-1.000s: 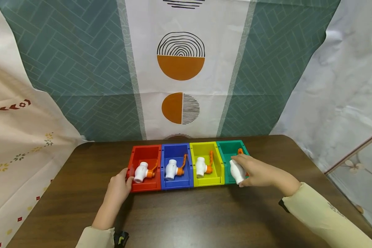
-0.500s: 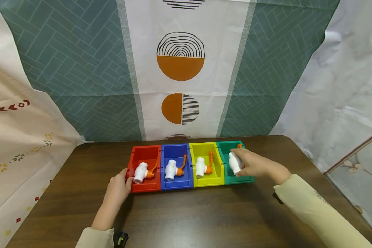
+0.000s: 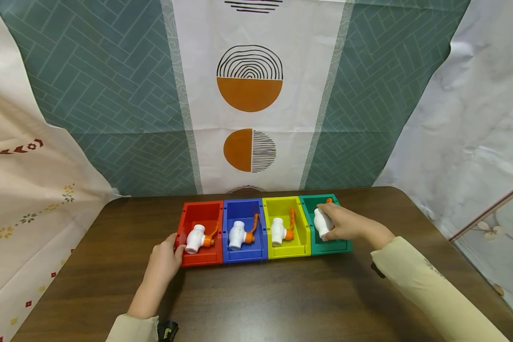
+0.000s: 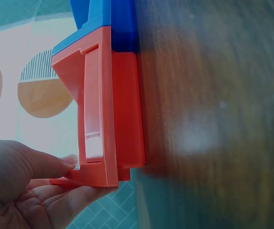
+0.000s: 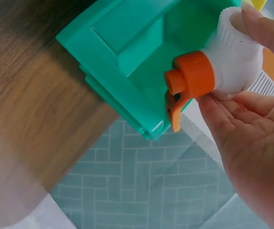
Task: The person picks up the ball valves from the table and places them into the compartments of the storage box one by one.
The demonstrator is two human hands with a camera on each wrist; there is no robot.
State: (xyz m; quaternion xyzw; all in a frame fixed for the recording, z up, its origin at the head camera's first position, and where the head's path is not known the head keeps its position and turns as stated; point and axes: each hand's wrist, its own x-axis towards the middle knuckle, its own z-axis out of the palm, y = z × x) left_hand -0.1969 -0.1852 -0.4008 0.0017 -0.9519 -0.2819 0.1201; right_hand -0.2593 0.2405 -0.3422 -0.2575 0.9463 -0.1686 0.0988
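Observation:
My right hand (image 3: 352, 225) grips a white ball valve (image 3: 321, 222) with an orange handle at the green bin (image 3: 337, 246). In the right wrist view, the thumb lies by the valve's ribbed end and the fingers pass beneath its body, and its orange handle (image 5: 174, 114) points away from the palm. My left hand (image 3: 161, 263) pinches the left wall of the red bin (image 3: 202, 259), thumb on one side and fingers on the other. Similar valves lie in the red bin, valve (image 3: 194, 238), the blue bin, valve (image 3: 237, 234), and the yellow bin, valve (image 3: 277, 231).
The blue bin (image 3: 244, 255) and yellow bin (image 3: 289, 251) stand joined between the red and green ones, in one row. They rest near the back of a dark wooden table (image 3: 256, 299). A patterned cloth (image 3: 154, 156) hangs behind the table.
My right hand has carried the valve slightly left and farther back, from the green bin's front edge to within its outline. The left hand keeps its grip on the red bin.

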